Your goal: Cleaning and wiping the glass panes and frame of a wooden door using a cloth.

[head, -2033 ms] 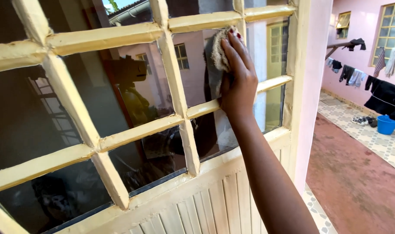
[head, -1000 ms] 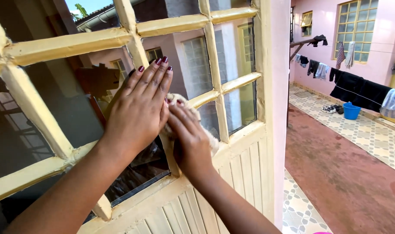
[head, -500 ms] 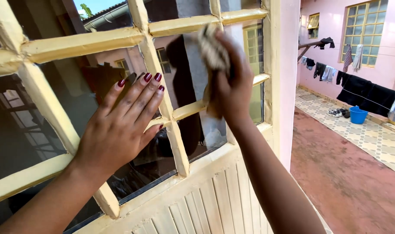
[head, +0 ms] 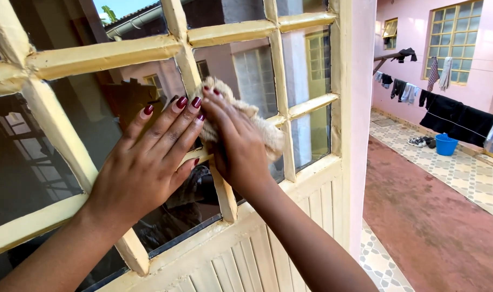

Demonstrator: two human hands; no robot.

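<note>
Our right hand [head: 237,146] is closed over a crumpled beige woolly cloth [head: 263,130], pressing it against the glass of a cream-painted wooden door with a grid of small panes [head: 103,54]. The cloth sits under our palm and fingers, bunched, with a lobe sticking out to the far side of the hand, toward the door's edge, and a bit showing above the fingertips. It lies right where an upright glazing bar [head: 217,167] meets a cross bar, and the hand covers that joint.

Our left hand [head: 143,165] lies flat and open on the pane just beside the right one, holding nothing, fingers spread and pointing up toward the cloth; its dark red nails almost touch the right hand's fingers. The heel of this hand rests over the lower cross bar.

Below both hands runs the door's ribbed cream lower panel [head: 241,265]. Beyond the cloth, past the door's edge, we see a reddish yard floor [head: 436,227], a blue bucket [head: 447,144] and dark clothes on a line [head: 447,111] along a pink wall [head: 484,59], well apart from our hands.
</note>
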